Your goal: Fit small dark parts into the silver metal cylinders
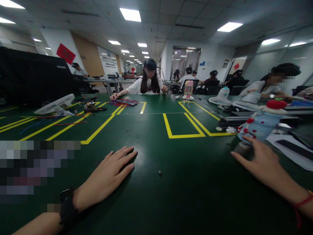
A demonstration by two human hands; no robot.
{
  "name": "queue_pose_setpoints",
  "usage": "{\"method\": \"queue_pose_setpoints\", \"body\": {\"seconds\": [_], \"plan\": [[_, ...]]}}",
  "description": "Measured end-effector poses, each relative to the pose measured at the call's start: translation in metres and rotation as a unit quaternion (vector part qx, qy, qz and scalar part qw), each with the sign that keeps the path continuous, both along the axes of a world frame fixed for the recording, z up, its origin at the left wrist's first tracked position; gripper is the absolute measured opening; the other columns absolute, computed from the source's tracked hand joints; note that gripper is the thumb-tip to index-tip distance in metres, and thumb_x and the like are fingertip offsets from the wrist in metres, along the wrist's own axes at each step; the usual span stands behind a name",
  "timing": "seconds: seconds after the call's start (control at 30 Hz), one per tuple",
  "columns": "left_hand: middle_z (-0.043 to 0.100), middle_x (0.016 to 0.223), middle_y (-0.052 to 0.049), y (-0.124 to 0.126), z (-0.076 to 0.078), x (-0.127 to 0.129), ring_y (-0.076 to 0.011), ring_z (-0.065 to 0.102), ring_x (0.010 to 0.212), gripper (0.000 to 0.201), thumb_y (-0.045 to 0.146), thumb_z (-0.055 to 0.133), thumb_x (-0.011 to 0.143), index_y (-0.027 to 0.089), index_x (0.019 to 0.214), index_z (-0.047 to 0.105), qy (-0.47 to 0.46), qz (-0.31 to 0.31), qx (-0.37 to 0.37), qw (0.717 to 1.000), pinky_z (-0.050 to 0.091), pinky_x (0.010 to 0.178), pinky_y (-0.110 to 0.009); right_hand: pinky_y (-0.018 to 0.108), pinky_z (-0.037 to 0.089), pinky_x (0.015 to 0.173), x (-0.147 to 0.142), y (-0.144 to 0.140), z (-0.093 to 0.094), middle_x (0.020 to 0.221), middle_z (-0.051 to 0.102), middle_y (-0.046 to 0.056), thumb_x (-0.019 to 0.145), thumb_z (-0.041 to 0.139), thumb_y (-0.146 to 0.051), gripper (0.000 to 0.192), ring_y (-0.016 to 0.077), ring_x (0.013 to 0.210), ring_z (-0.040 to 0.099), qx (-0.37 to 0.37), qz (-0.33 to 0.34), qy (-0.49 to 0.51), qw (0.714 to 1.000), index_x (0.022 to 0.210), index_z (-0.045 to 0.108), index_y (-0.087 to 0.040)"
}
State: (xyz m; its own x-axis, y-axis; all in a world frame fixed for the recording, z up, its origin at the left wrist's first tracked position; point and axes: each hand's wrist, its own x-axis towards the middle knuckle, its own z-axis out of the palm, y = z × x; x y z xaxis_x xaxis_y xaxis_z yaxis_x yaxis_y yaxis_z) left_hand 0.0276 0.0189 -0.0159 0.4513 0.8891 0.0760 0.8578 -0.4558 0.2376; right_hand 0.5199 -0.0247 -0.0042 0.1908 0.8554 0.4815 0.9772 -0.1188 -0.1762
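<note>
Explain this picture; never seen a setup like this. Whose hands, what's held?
No machine: these are a person's bare hands, seen by a camera worn on their head. The left hand is open, palm down, holding nothing visible. The right hand has thumb and fingers around a dark cylindrical object; whether it grips is unclear. On the green table are a small round piece between the hands, yellow tape, wires and a blue bottle.
</note>
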Motion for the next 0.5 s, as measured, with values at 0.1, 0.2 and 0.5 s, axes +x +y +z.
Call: {"method": "queue_pose_setpoints", "body": {"seconds": [0.1, 0.2, 0.5], "plan": [[0.031, 0.151, 0.004, -0.002, 0.0, 0.005, -0.0245, 0.025, 0.139, 0.046, 0.049, 0.029, 0.096, 0.039, 0.141, 0.03, 0.016, 0.004, 0.007, 1.0, 0.021, 0.111, -0.056, 0.053, 0.028, 0.098, -0.064, -0.002, 0.007, 0.136, 0.042, 0.013, 0.078, 0.055, -0.05, 0.062, 0.0346, 0.125, 0.037, 0.076, 0.115, -0.088, 0.987, 0.131, 0.043, -0.023], [0.032, 0.151, 0.004, -0.002, 0.001, 0.005, -0.0242, 0.025, 0.139, 0.046, 0.049, 0.029, 0.096, 0.038, 0.141, 0.032, 0.026, 0.006, 0.011, 1.0, 0.022, 0.111, -0.055, 0.045, 0.032, 0.094, -0.149, -0.002, 0.012, 0.13, 0.049, 0.003, 0.085, 0.05, -0.043, 0.039, 0.0241, 0.117, 0.043, -0.049, 0.318, -0.046, 0.946, 0.123, 0.051, -0.035], [0.03, 0.151, 0.004, -0.003, 0.001, 0.003, -0.0236, 0.026, 0.138, 0.046, 0.049, 0.029, 0.096, 0.039, 0.141, 0.031, 0.036, -0.004, 0.022, 0.999, 0.023, 0.111, -0.054, 0.034, 0.034, 0.079, -0.161, 0.017, 0.038, 0.096, 0.061, 0.003, 0.09, 0.043, -0.034, 0.022, 0.0164, 0.089, 0.051, -0.077, 0.31, -0.016, 0.948, 0.096, 0.061, -0.023]]}}
